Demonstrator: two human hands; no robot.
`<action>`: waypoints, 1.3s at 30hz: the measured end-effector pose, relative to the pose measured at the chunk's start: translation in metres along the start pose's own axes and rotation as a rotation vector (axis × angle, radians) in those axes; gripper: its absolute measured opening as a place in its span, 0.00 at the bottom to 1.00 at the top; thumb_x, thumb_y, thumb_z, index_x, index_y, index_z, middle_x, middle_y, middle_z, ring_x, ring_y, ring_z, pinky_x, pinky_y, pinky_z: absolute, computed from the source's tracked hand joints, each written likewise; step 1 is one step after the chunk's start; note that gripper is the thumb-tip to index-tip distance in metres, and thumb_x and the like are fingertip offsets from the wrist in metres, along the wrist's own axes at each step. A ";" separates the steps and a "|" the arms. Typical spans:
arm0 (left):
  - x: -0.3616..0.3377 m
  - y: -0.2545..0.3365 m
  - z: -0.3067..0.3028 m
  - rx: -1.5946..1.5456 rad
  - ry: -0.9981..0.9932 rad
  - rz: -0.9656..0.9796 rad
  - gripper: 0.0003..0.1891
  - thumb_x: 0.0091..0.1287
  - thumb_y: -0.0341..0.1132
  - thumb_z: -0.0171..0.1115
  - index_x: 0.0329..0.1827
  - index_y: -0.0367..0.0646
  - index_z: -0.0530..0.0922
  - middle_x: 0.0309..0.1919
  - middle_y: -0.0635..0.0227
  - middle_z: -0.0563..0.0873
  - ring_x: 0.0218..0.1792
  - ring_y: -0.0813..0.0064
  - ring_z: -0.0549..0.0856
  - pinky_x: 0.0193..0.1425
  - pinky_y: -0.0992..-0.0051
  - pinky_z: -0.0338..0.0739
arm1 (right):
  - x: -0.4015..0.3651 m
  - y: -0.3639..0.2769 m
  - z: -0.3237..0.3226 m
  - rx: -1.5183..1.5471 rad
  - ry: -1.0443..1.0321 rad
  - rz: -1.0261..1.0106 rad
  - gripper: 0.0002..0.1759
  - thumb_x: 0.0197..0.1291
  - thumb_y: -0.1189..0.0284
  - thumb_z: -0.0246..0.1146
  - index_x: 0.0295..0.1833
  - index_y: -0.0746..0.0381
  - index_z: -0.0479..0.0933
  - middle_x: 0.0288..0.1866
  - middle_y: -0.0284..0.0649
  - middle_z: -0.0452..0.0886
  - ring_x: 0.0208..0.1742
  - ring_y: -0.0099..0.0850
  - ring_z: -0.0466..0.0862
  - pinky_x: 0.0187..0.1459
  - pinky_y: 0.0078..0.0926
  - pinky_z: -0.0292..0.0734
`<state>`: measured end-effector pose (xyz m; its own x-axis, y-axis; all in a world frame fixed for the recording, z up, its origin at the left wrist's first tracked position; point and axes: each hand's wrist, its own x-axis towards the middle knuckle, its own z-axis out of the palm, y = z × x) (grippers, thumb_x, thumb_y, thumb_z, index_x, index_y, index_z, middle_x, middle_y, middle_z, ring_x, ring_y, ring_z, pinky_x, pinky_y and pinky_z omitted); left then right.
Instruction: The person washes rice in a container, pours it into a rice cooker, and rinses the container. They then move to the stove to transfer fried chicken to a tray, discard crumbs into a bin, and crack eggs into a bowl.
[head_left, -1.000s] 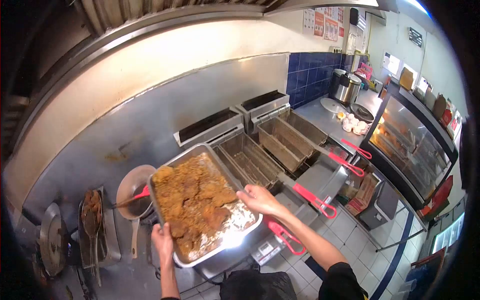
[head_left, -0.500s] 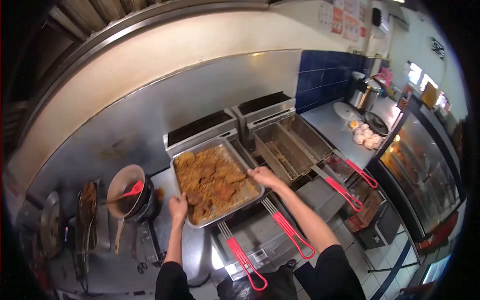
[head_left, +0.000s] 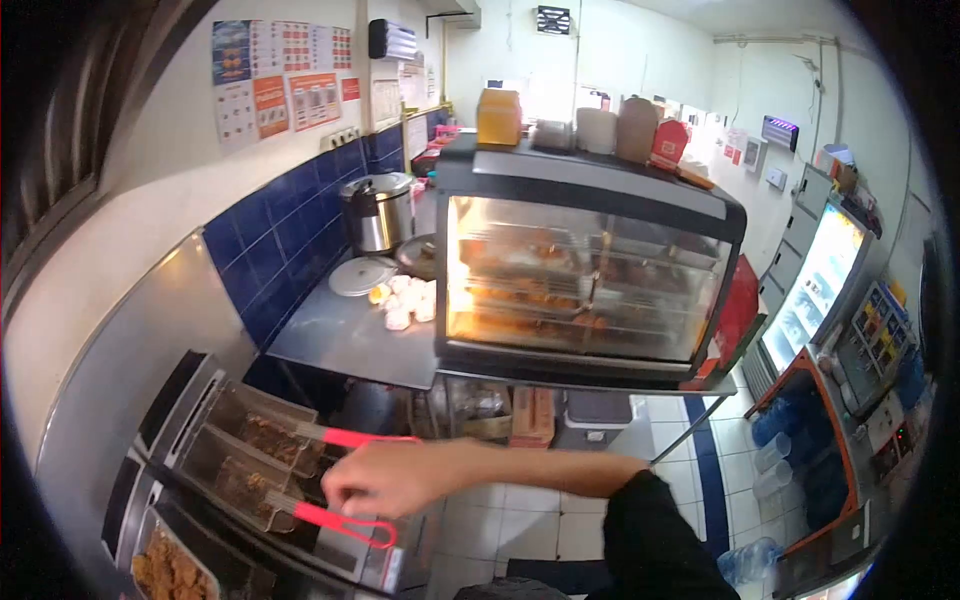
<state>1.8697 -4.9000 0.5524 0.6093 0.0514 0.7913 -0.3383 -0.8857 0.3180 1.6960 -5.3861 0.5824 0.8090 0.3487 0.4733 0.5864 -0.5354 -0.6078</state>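
My right hand (head_left: 385, 482) hovers over the fryer between two basket handles, its fingers curled in. It is slightly smeared by motion, and I see nothing in it. Just beyond it is the red handle (head_left: 358, 438) of the far fryer basket (head_left: 262, 432). Closer to me, under the curled fingers, lies the red handle (head_left: 345, 524) of the near fryer basket (head_left: 245, 490). Both baskets have brown crumbs in them. Brown crumb-coated food (head_left: 172, 568) sits in a metal tray at the lower left, cut off by the frame edge. My left hand is out of view.
A glass display warmer (head_left: 590, 280) with food inside stands ahead on a metal table (head_left: 340, 345). White rounded items (head_left: 405, 300), a white lid (head_left: 362, 276) and a steel pot (head_left: 378, 215) are on that table. A lit fridge (head_left: 815, 280) stands at the right, above a tiled floor (head_left: 575, 520).
My view has swung right toward the display warmer. My right hand has let go of the tray's rim and is over the basket handles. My left hand has dropped out of view.
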 end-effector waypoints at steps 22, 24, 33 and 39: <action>-0.015 0.757 0.182 -1.115 -0.890 1.198 0.06 0.57 0.27 0.64 0.38 0.41 0.81 0.35 0.61 0.84 0.39 0.59 0.84 0.43 0.66 0.78 | -0.474 -0.100 -0.553 -1.528 0.749 1.427 0.12 0.58 0.64 0.62 0.36 0.62 0.80 0.35 0.46 0.84 0.41 0.42 0.83 0.46 0.37 0.77; -0.032 0.809 0.184 -1.272 -0.752 1.314 0.06 0.59 0.25 0.61 0.38 0.41 0.81 0.34 0.61 0.85 0.39 0.64 0.84 0.42 0.67 0.77 | -0.502 -0.101 -0.592 -1.473 0.777 1.542 0.11 0.57 0.63 0.62 0.37 0.59 0.81 0.39 0.46 0.84 0.46 0.41 0.83 0.51 0.36 0.76; -0.121 0.991 0.104 -1.271 -0.545 1.513 0.05 0.55 0.28 0.65 0.35 0.45 0.80 0.32 0.67 0.84 0.36 0.65 0.84 0.43 0.68 0.79 | -0.595 -0.025 -0.787 -1.513 0.482 1.553 0.18 0.51 0.66 0.64 0.51 0.53 0.80 0.53 0.41 0.80 0.56 0.37 0.79 0.57 0.33 0.74; -0.176 1.154 0.031 -1.436 -0.439 1.714 0.09 0.60 0.32 0.63 0.43 0.44 0.77 0.39 0.63 0.82 0.43 0.62 0.82 0.46 0.66 0.78 | -0.628 0.017 -0.850 -1.344 0.204 1.467 0.42 0.42 0.59 0.71 0.67 0.51 0.68 0.60 0.43 0.77 0.61 0.40 0.75 0.62 0.33 0.71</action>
<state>1.3939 -5.9452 0.7636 -0.7138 -0.3902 0.5816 -0.5421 0.8336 -0.1061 1.1631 -6.2686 0.8169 0.4823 -0.8355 0.2634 -0.8743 -0.4404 0.2040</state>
